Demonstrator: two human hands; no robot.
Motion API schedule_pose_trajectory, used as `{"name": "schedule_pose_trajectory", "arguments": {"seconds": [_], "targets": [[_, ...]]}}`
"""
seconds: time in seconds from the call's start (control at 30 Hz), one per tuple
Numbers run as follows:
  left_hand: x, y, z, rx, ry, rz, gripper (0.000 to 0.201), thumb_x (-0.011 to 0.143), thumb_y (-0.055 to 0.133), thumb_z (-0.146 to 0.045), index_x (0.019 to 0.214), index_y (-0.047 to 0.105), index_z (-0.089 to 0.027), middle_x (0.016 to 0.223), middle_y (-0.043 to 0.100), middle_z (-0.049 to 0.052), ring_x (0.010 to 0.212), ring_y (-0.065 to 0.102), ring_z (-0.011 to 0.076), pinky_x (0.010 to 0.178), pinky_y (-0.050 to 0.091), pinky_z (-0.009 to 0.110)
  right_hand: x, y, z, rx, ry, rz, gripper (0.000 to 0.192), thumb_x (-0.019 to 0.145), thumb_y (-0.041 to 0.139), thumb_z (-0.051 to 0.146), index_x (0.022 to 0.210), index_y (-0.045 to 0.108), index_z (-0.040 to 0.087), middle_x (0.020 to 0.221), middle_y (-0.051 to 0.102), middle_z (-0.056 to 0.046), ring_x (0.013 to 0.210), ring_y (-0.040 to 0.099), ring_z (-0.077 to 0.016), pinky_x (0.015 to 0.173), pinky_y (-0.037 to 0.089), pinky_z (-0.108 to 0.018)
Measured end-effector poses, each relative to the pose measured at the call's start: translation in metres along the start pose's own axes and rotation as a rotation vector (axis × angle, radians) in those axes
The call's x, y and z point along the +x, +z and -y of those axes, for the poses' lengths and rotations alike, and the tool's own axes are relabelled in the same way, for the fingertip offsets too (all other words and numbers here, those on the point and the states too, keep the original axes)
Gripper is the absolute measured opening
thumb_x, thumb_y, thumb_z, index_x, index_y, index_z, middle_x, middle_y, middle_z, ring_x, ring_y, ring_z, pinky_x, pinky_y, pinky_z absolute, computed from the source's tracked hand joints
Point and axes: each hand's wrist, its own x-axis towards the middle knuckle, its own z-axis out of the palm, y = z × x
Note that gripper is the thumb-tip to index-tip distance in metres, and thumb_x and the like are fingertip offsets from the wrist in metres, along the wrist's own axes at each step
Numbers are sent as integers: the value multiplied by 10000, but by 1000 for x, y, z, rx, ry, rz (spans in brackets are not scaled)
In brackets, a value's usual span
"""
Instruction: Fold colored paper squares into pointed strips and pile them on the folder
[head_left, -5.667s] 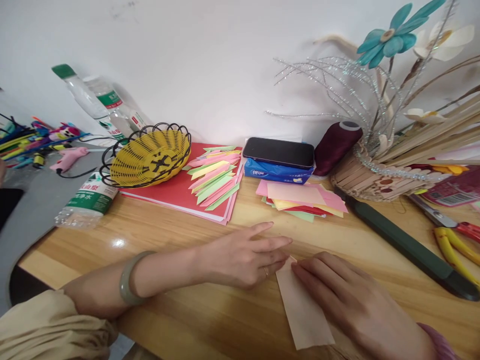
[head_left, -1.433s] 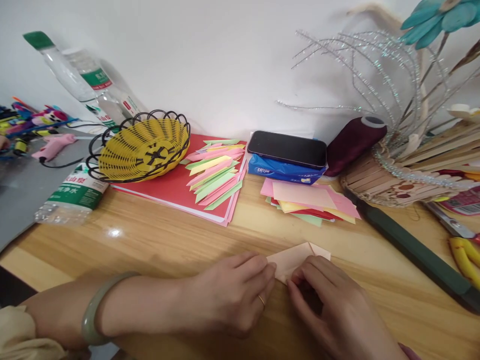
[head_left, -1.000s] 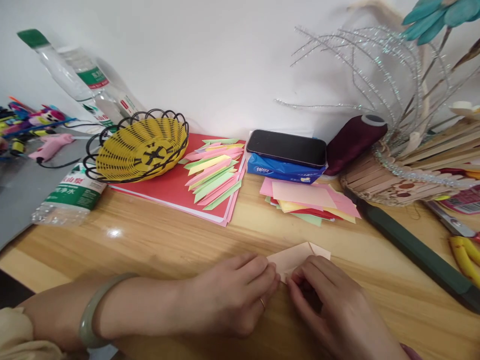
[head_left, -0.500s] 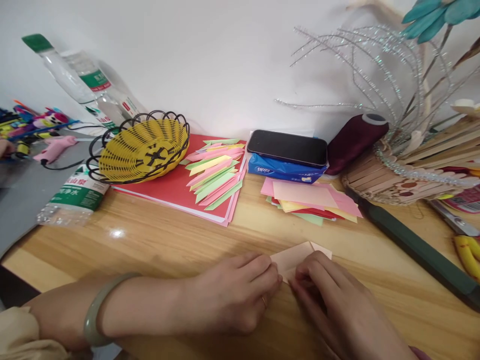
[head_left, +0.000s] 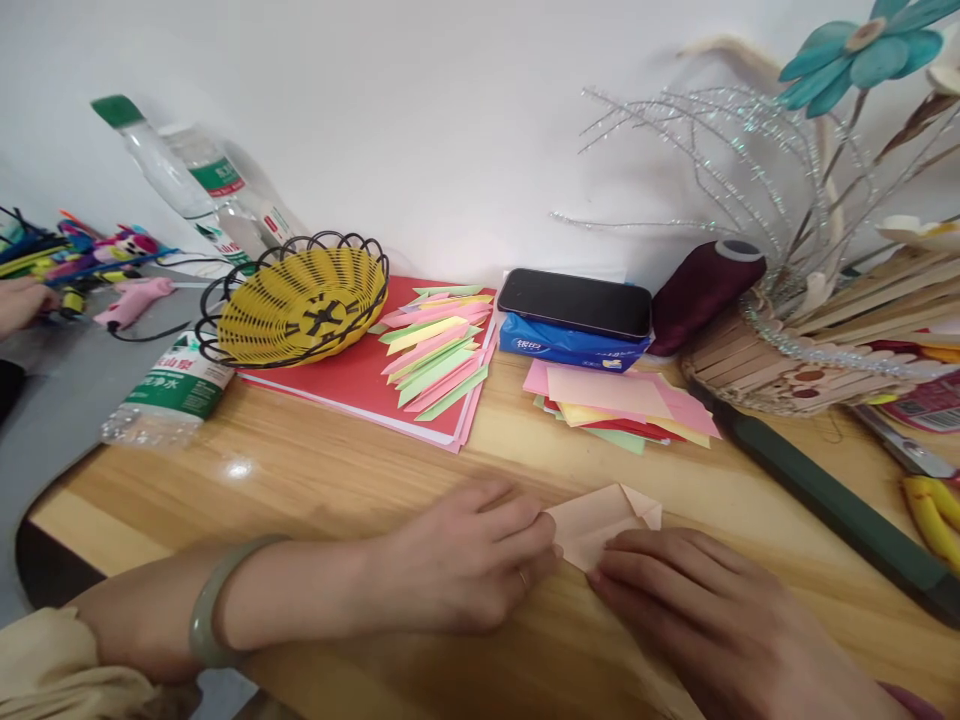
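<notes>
A pale peach sheet of paper (head_left: pixel 592 520) lies at the front of the wooden table, with a folded corner at its upper right. My left hand (head_left: pixel 480 555), below a jade-green bangle on the wrist, is closed on the paper's left end, fingertips pinched together. On the lower right edge, the bent fingers and thumb of my right hand (head_left: pixel 682 590) grip the same sheet; the thumb is mostly hidden. Just beyond the paper is a stack of coloured paper pieces (head_left: pixel 607 395), a peach one on top.
Folded paper strips (head_left: pixel 439 350) lie on red sheets (head_left: pixel 337 400) beside a yellow basket (head_left: pixel 300 305). A phone (head_left: pixel 574 300) rests on a blue tissue pack (head_left: pixel 570 343). Plastic bottles (head_left: pixel 176 385), a dark green bar (head_left: pixel 840 500) and scissors (head_left: pixel 926 490) lie around. Another person's hand (head_left: pixel 22 305) is far left.
My right hand has shifted right and flattened along the paper's edge, so more of the sheet and its folded corner shows. My left hand stays on the left end. The view has shifted slightly.
</notes>
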Motion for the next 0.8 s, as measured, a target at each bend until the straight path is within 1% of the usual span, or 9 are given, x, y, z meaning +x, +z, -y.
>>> {"name": "schedule_pose_trajectory", "arguments": {"seconds": [0.1, 0.17, 0.2, 0.27, 0.37, 0.47, 0.53, 0.67, 0.8], "targets": [[1, -2, 5, 77, 6, -8, 139, 904, 444, -129, 951, 573, -104, 917, 576, 52, 902, 506, 188, 827, 421, 360, 4, 1, 5, 5, -51, 18, 353, 899, 298, 160, 1069, 607, 157, 989, 675, -90, 975, 588, -181, 829, 484, -317], [2, -4, 7, 106, -4, 10, 161, 892, 456, -132, 995, 573, -91, 916, 575, 65, 897, 501, 196, 810, 424, 366, 7, 3, 12, -11, -98, -22, 340, 900, 318, 180, 1070, 612, 168, 1049, 668, -76, 1023, 580, -183, 820, 502, -307], [3, -4, 8, 93, -23, 25, 165, 878, 475, -149, 993, 577, -90, 900, 573, 66, 886, 500, 201, 794, 428, 367, 9, 4, 16, -25, -136, -6, 328, 903, 336, 198, 1092, 603, 172, 1089, 656, -63, 1043, 574, -181, 816, 508, -296], [4, -5, 7, 33, -81, 41, 173, 835, 520, -206, 955, 592, -104, 875, 569, 67, 873, 502, 214, 760, 437, 366, 11, 6, 23, -8, -122, 22, 291, 897, 390, 201, 1104, 594, 191, 1100, 653, -31, 1051, 573, -159, 840, 494, -254], [5, -3, 4, -4, -138, -12, 187, 820, 534, -268, 901, 609, -116, 868, 577, 66, 878, 509, 217, 754, 436, 359, 11, 4, 25, 85, 58, -62, 237, 891, 412, 181, 1028, 604, 190, 955, 691, -37, 907, 628, -131, 769, 505, -206], [5, 1, 4, 50, -101, -81, 172, 882, 493, -245, 876, 612, -120, 823, 595, 35, 832, 518, 175, 735, 427, 317, 9, 6, 19, 55, 349, -169, 172, 890, 420, 225, 908, 586, 184, 814, 653, -53, 734, 625, -160, 619, 514, -267], [6, 2, 4, 75, -73, -96, 152, 894, 488, -208, 855, 612, -128, 796, 605, 15, 790, 520, 155, 701, 418, 302, 10, 11, 15, -2, 457, -173, 155, 886, 442, 269, 912, 571, 186, 823, 622, -59, 723, 606, -179, 599, 505, -307], [6, 4, 5, 64, -32, -140, 144, 881, 508, -144, 781, 612, -146, 726, 608, -17, 712, 512, 130, 657, 396, 295, 13, 21, 14, -3, 460, -151, 152, 892, 438, 253, 951, 561, 187, 865, 596, -58, 741, 583, -168, 626, 493, -312], [6, 2, 5, 80, -29, -163, 149, 882, 521, -167, 768, 615, -143, 727, 615, -12, 732, 521, 135, 643, 386, 299, 16, 21, 17, -12, 379, -162, 144, 888, 432, 177, 932, 570, 180, 843, 599, -52, 731, 563, -163, 622, 466, -302]]}}
